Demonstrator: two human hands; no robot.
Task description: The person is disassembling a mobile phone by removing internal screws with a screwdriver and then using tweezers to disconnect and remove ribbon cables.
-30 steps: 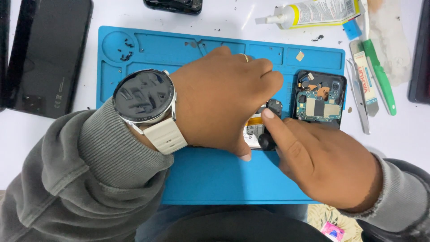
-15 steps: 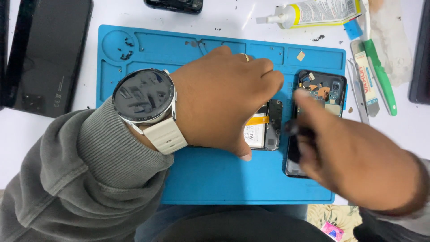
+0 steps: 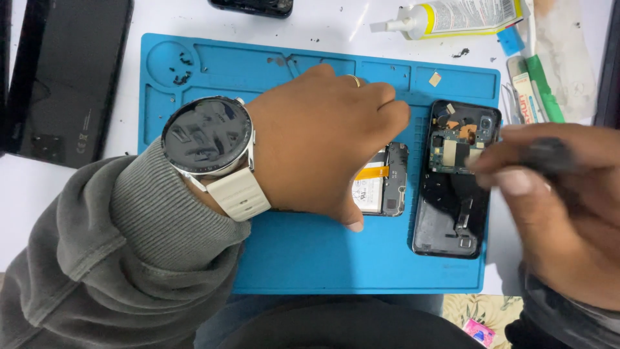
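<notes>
Blue silicone repair mat [image 3: 310, 258], the landmark. At its centre the left hand [image 3: 316, 145] presses palm-down on an opened phone [image 3: 381, 181], fingers curled over its frame. Just right of this, still on the mat, lies a black rear housing [image 3: 452, 213]. Above the mat's right edge the right hand [image 3: 562, 213] pinches a small dark object [image 3: 546, 155], blurred. A glue tube [image 3: 458, 16] lies beyond the mat's top edge.

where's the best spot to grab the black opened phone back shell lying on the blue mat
Probably by its two long edges near the lower half of the black opened phone back shell, coming from above. It lies flat on the blue silicone mat, the lower half is bare, and the right hand hovers over its upper right corner.
</notes>
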